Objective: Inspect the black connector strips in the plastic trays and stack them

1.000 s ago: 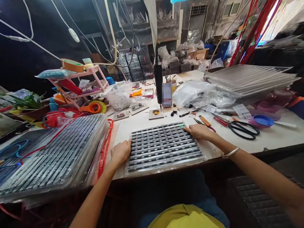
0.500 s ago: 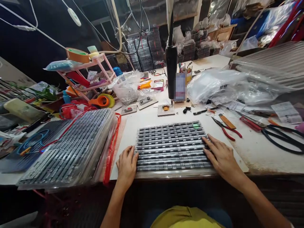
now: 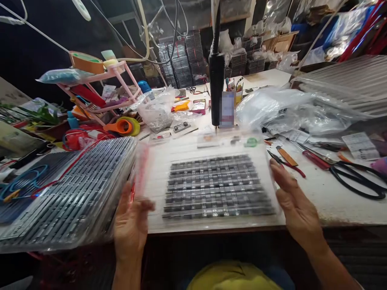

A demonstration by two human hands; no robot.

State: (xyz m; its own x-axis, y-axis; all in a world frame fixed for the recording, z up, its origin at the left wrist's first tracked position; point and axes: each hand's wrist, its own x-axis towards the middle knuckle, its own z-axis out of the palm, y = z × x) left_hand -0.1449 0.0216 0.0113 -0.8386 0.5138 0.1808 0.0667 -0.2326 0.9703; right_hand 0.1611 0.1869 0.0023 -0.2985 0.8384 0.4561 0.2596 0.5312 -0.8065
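Observation:
A clear, see-through plastic tray [image 3: 181, 150] with a green round sticker [image 3: 251, 141] is held up between my two hands, blurred by motion. My left hand [image 3: 133, 221] is closed at its left edge, fingers smeared. My right hand [image 3: 294, 201] grips the right edge, the fingers partly hidden behind it. Below, and seen through it, rows of black components [image 3: 217, 187] lie on the white board at the table's front. Left of my left hand stands a stack of clear trays [image 3: 78, 189] filled with dark strips, a red string by its side.
A black electric screwdriver [image 3: 217, 88] hangs over the table. Pliers [image 3: 288, 164], an orange-handled piece [image 3: 286, 155] and large black scissors [image 3: 356, 177] lie at the right. Plastic bags [image 3: 278, 108] are heaped behind them. A pink rack [image 3: 121, 80] and tape rolls [image 3: 123, 126] stand back left.
Both hands have raised the clear tray with the green sticker towards me, off the black rows. My left hand has shifted left and the hands are further apart.

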